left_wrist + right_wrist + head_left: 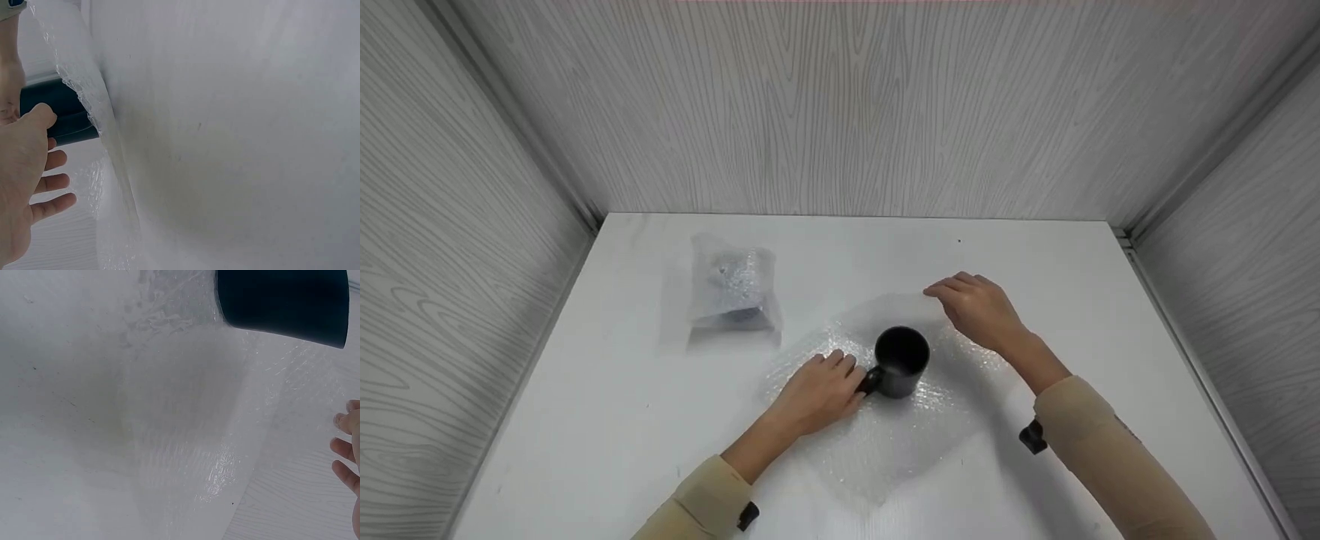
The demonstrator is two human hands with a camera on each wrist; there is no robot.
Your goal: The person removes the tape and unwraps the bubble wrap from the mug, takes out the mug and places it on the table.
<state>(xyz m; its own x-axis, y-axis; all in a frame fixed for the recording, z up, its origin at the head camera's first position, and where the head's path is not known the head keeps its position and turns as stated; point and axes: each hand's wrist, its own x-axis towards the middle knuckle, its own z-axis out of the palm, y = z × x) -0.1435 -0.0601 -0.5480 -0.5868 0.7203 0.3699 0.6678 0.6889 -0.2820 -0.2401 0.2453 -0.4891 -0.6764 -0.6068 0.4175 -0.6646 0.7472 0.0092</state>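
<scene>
A black mug (901, 360) stands upright, its opening upward, on a sheet of clear bubble wrap (877, 457) spread over the white table. My left hand (821, 390) grips the mug's handle from the left; the left wrist view shows the thumb laid against the dark handle, the other fingers behind it. At the far right edge of the sheet, my right hand (979, 307) pinches the wrap between thumb and forefinger. Its other fingers are spread loosely in the right wrist view, where the mug's dark side (284, 304) shows above.
A wrapped bundle in bubble wrap (735, 289) lies at the back left of the white table (585, 420). Wood-grain panels enclose the table at the back (840, 105) and on both sides. Dark devices are strapped under both sleeves.
</scene>
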